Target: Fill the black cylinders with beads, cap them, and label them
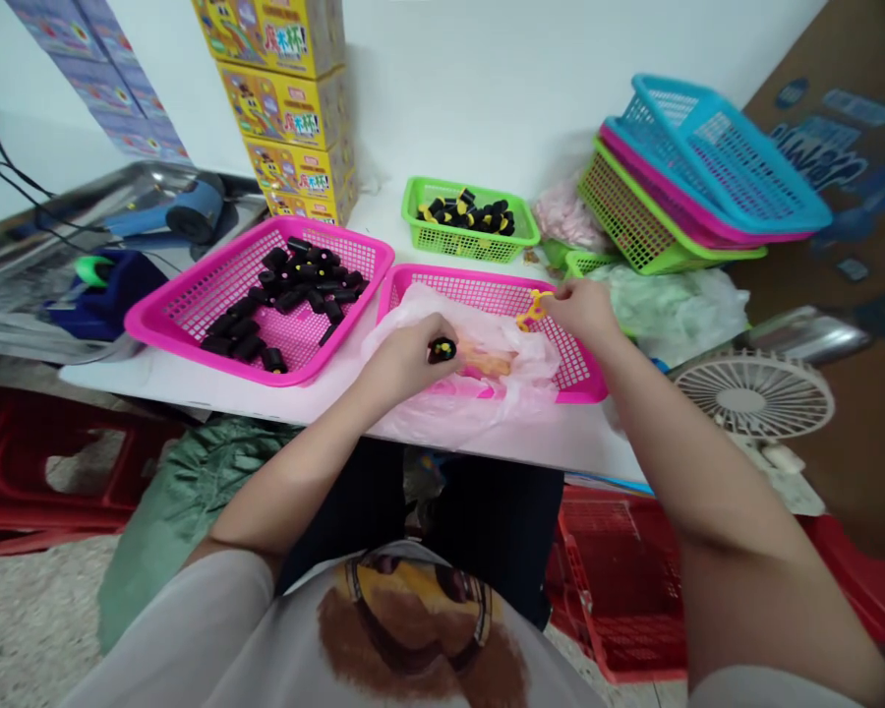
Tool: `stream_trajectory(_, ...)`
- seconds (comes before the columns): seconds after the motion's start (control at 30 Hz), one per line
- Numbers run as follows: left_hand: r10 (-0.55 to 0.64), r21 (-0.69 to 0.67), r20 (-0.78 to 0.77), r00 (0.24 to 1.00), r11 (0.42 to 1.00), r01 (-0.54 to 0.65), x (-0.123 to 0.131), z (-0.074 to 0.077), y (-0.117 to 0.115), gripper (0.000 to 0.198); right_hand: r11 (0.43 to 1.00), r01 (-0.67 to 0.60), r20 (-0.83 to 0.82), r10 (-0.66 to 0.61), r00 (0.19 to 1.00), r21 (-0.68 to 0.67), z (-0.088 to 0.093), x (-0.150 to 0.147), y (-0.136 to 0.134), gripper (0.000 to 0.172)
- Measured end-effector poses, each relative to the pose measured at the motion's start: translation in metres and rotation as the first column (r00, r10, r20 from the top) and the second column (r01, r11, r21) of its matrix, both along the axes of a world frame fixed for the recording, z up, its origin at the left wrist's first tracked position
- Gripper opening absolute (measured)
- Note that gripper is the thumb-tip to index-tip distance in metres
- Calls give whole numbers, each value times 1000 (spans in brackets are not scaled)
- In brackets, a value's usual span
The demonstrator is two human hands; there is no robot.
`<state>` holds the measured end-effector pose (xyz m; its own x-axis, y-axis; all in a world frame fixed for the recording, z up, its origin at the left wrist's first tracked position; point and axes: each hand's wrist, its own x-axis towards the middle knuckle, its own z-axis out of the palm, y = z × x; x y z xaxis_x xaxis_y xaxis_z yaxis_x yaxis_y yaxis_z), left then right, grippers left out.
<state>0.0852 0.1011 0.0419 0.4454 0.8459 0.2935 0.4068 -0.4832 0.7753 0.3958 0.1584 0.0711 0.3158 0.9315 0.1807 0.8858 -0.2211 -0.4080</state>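
Note:
My left hand [411, 356] is closed around a short black cylinder [442, 350] with yellow showing in its end. Pinched in the fingers of my right hand [584, 311] is a small, bright yellow plastic piece [534, 311] with an irregular outline. Both hands are over a pink mesh basket [579, 372], lined with a crumpled translucent plastic bag [442, 309]. Some peach-orange pieces [487, 362] lie in the bag; their kind is unclear. To the left, another pink basket [163, 332] holds several black cylinders [304, 280].
Behind stands a green basket [472, 242] of black-and-yellow pieces. Yellow printed boxes [295, 113] are stacked at the wall. Right are nested baskets [715, 147], a greenish plastic bag [678, 310] and a fan [744, 395]. A blue tape dispenser [110, 295] sits left.

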Motion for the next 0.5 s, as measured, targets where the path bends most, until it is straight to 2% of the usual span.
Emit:
stream_trajectory(0.1,-5,56,98,995,998,-1,1,2,-5,17,996,8,-122,4,992,93,3,-4,-17,35)
stream_trajectory(0.2,-55,76,254,966,996,36,3,2,-19,37,954,-83,-252,159,955,288,6,-30,-55,30)
stream_trajectory(0.23,-96,78,296,950,994,76,4,1,-26,44,912,-114,-299,244,922,394,5,-44,-72,29)
stream_trajectory(0.27,-146,89,329,933,988,124,4,1,-34,49,846,-161,-315,356,880,509,4,-60,-91,28)
stream_trajectory(0.33,-243,143,358,902,968,204,3,-1,-52,52,702,-259,-224,516,827,663,0,-93,-127,22)
stream_trajectory(0.37,-278,181,357,892,957,226,2,-3,-60,51,649,-278,-159,530,833,708,-4,-109,-143,20)
stream_trajectory(0.43,-310,247,344,886,940,233,-1,-8,-75,49,547,-240,-90,508,857,802,-12,-133,-168,17)
stream_trajectory(0.5,-315,254,337,887,938,236,-5,-15,-85,49,487,-148,-117,471,874,861,-22,-147,-181,16)
